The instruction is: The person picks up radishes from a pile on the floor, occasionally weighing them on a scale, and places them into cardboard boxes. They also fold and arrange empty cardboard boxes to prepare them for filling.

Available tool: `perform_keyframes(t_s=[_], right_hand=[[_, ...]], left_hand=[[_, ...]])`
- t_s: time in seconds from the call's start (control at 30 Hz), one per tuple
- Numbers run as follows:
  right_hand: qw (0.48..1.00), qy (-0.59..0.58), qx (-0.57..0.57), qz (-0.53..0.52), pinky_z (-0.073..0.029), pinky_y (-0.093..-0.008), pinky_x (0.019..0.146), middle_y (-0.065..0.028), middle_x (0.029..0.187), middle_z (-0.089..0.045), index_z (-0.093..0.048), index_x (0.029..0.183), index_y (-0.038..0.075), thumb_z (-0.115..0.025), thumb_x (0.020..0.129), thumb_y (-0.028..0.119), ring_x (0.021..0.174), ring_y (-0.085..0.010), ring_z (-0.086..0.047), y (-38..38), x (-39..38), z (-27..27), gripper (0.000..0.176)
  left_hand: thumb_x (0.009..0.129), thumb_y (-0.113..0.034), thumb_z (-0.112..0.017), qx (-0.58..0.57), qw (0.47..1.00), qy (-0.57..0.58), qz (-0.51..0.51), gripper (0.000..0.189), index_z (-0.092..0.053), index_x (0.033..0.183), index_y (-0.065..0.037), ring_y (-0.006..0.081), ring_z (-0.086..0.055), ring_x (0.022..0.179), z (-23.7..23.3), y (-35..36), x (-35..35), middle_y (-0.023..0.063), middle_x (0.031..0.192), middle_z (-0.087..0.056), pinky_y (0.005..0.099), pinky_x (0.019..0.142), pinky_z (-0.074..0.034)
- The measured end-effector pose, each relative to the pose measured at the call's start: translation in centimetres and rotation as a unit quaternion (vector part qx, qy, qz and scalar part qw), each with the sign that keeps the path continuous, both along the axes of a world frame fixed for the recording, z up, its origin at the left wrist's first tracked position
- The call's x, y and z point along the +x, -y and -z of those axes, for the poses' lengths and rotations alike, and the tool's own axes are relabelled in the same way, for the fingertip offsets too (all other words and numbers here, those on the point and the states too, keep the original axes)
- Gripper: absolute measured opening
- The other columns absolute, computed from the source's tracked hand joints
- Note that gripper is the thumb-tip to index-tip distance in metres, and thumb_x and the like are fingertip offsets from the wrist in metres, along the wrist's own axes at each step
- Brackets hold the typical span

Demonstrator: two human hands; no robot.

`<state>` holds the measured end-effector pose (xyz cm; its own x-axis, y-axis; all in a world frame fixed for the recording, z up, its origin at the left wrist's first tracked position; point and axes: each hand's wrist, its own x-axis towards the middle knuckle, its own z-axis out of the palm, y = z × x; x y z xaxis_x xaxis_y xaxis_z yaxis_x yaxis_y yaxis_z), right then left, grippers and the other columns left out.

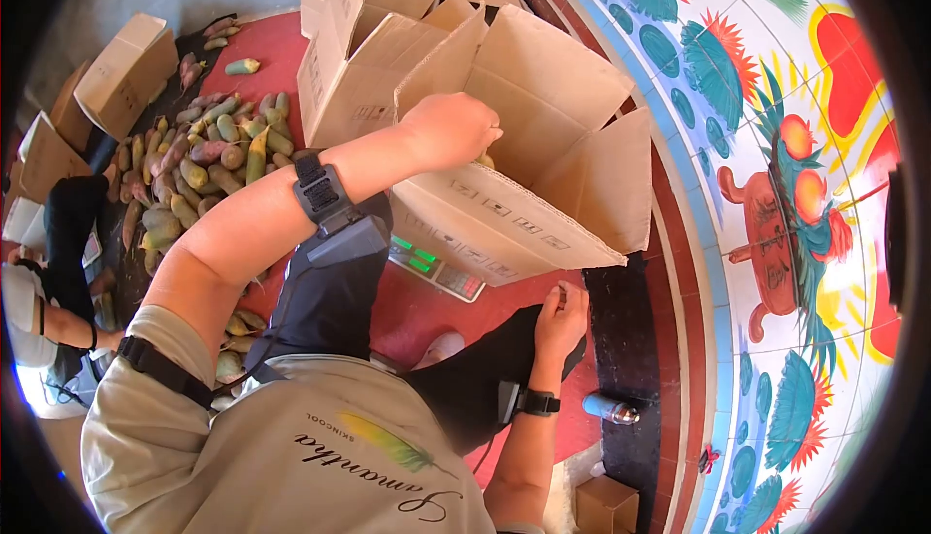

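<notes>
My left hand [454, 130] is closed over the near edge of an open cardboard box [485, 219]. A small yellowish bit of something shows just under its fingers; what it grips is mostly hidden. Under the box sits a digital scale [454, 283] with a lit green display. My right hand [562, 319] rests by my bent right knee, its fingers loosely curled and nothing visible in them. Left of my left arm lies a large heap of green and reddish radishes [208, 161] on the red floor.
Other open cardboard boxes [373, 59] stand behind the one on the scale. More boxes [126, 76] are at the far left, near another person's arm [68, 325]. A metallic can [611, 408] lies at right, beside a painted tile wall [756, 243]. A small box [606, 505] sits below it.
</notes>
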<state>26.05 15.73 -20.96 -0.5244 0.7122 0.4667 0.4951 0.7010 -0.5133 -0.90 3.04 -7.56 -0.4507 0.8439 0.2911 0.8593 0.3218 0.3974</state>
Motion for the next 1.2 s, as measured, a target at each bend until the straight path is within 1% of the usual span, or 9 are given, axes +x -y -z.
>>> perform_keyframes(t_s=[0.17,0.37,0.6,0.7,0.93,1.0,1.07,1.13,1.2], right_hand=[[1.000,0.007,0.002,0.000,-0.048,-0.0349,0.062,-0.0139,0.090,-0.057,-0.059,0.091,0.001,-0.055,0.080,0.008,0.070,-0.0271,-0.060,-0.1,-0.1,0.0,0.014],[1.000,0.018,0.007,-0.004,-0.049,-0.0351,0.062,-0.0141,0.090,-0.057,-0.058,0.093,0.002,-0.056,0.080,0.009,0.071,-0.0275,-0.060,-0.1,-0.1,0.0,0.015],[1.000,0.019,-0.020,-0.005,-0.048,-0.0334,0.063,-0.0140,0.086,-0.055,-0.056,0.094,0.000,-0.054,0.081,0.008,0.072,-0.0256,-0.059,0.0,-0.2,-0.4,0.016],[0.999,0.030,-0.002,-0.014,-0.048,-0.0341,0.063,-0.0146,0.089,-0.055,-0.056,0.095,0.000,-0.055,0.081,0.007,0.072,-0.0267,-0.059,-0.3,-0.1,0.1,0.016],[0.998,0.045,0.023,-0.032,-0.046,-0.0355,0.065,-0.0153,0.091,-0.056,-0.057,0.094,-0.001,-0.054,0.081,0.007,0.077,-0.0290,-0.057,-1.0,0.1,0.8,0.016],[0.997,0.054,0.039,-0.034,-0.046,-0.0355,0.065,-0.0152,0.091,-0.056,-0.057,0.094,-0.001,-0.054,0.081,0.007,0.078,-0.0294,-0.057,-0.8,-0.4,0.6,0.016],[0.997,0.070,0.027,-0.019,-0.046,-0.0354,0.065,-0.0151,0.092,-0.056,-0.058,0.094,-0.001,-0.054,0.081,0.008,0.080,-0.0299,-0.057,-0.1,-0.6,0.0,0.016],[0.995,0.074,0.051,-0.033,-0.046,-0.0346,0.063,-0.0146,0.092,-0.057,-0.058,0.095,-0.001,-0.054,0.081,0.007,0.079,-0.0291,-0.058,-0.2,-0.5,0.1,0.016],[0.995,0.069,0.059,-0.035,-0.046,-0.0334,0.061,-0.0139,0.092,-0.057,-0.058,0.094,-0.001,-0.053,0.081,0.006,0.077,-0.0275,-0.058,-0.1,-0.9,-0.1,0.016]], left_hand=[[0.086,-0.024,-0.046,0.033,0.997,0.064,-0.006,0.024,-0.059,0.079,-0.004,0.0346,-0.057,0.080,-1.0,0.9,0.3,0.0156,0.082,-0.061,0.0432,0.071,-0.045],[0.080,-0.007,-0.054,0.252,0.961,-0.041,0.107,0.008,-0.057,0.083,-0.001,0.0320,-0.056,0.075,-0.9,4.6,0.4,0.0127,0.077,-0.058,0.0386,0.068,-0.044],[0.081,-0.003,-0.053,0.257,0.966,-0.034,-0.012,0.010,-0.058,0.090,-0.001,0.0280,-0.057,0.080,1.7,12.0,-1.5,0.0121,0.084,-0.059,0.0348,0.076,-0.045],[0.081,-0.005,-0.053,0.232,0.964,0.062,-0.115,0.011,-0.057,0.091,0.000,0.0290,-0.057,0.080,4.7,16.1,-3.1,0.0130,0.084,-0.059,0.0351,0.075,-0.045],[0.078,-0.014,-0.051,-0.028,0.948,0.071,-0.310,0.013,-0.058,0.083,-0.004,0.0387,-0.056,0.075,18.7,29.6,-4.5,0.0199,0.079,-0.058,0.0445,0.066,-0.045],[0.077,-0.013,-0.049,-0.192,0.930,0.072,-0.304,0.015,-0.060,0.081,-0.005,0.0383,-0.058,0.074,24.9,34.2,-4.0,0.0204,0.078,-0.059,0.0446,0.065,-0.047],[0.077,-0.012,-0.048,-0.296,0.927,0.071,-0.218,0.017,-0.061,0.079,-0.002,0.0355,-0.060,0.074,33.3,40.2,-3.2,0.0199,0.079,-0.061,0.0417,0.064,-0.050],[0.075,-0.012,-0.050,-0.438,0.881,0.052,-0.170,0.017,-0.063,0.079,-0.003,0.0321,-0.062,0.080,35.9,42.3,-0.5,0.0178,0.088,-0.062,0.0389,0.067,-0.051],[0.075,-0.014,-0.051,-0.424,0.868,0.120,-0.229,0.018,-0.063,0.085,-0.005,0.0321,-0.061,0.084,36.6,43.5,1.4,0.0167,0.092,-0.062,0.0388,0.070,-0.050]])
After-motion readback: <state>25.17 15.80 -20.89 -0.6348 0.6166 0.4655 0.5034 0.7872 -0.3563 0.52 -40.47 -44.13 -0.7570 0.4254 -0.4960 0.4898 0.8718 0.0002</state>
